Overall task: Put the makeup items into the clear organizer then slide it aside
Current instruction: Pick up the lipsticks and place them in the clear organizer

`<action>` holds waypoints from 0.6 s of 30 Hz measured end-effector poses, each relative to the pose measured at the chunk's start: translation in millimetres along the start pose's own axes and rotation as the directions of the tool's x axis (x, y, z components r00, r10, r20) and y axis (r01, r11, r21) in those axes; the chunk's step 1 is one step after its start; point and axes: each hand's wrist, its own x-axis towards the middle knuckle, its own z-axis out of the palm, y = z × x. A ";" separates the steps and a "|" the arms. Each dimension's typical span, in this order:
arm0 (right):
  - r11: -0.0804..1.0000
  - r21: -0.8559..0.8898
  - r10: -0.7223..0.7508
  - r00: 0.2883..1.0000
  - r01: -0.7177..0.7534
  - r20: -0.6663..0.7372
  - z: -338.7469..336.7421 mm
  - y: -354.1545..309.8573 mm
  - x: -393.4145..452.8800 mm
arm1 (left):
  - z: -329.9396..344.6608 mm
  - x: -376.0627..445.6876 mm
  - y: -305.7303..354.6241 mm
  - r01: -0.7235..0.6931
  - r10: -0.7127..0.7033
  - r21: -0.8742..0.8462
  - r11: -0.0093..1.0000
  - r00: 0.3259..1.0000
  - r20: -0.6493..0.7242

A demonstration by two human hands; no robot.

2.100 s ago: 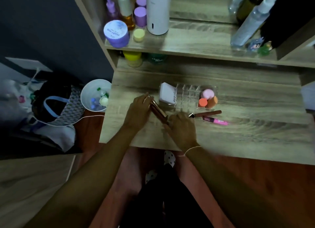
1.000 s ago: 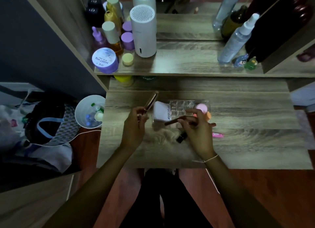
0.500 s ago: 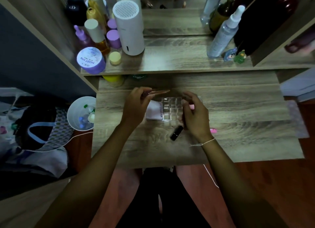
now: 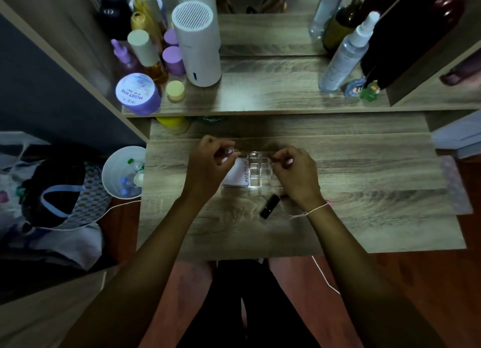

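The clear organizer [image 4: 260,171] stands on the wooden table [image 4: 364,204] between my hands, with a white compact [image 4: 237,177] in its left part. My left hand [image 4: 208,165] is at its back left corner, shut on a rose-gold tube [image 4: 230,150]. My right hand [image 4: 296,174] covers the organizer's right side, fingers pinched on a thin brown pencil that shows only as a dark blur. A bit of pink sponge [image 4: 289,161] peeks out under those fingers. A black lipstick [image 4: 269,206] lies on the table just in front of the organizer. A pink pen's tip [image 4: 329,203] shows behind my right wrist.
A raised shelf [image 4: 273,92] behind the table carries a white cylinder [image 4: 197,43], a purple jar [image 4: 138,93], several bottles and a spray bottle [image 4: 346,53]. A white bin [image 4: 122,173] and bags stand on the floor at the left. My knees are under the table's front edge.
Both hands have lifted to the organizer's back edge and pinched closer together. The rose-gold tube's end has turned toward the camera. The view has shifted slightly.
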 end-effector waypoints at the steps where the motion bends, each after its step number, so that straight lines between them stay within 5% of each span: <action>1: 0.999 -0.029 -0.015 1.000 0.015 0.005 -0.1 -1.0 2.3 | 0.8 1.2 1.0 -0.006 0.006 0.002 1.000 1.000 0.017; 18: 0.963 -0.242 -0.085 0.985 0.120 0.150 6.3 -15.0 24.5 | 21.1 21.7 17.5 -0.103 0.106 -0.040 0.994 0.992 0.073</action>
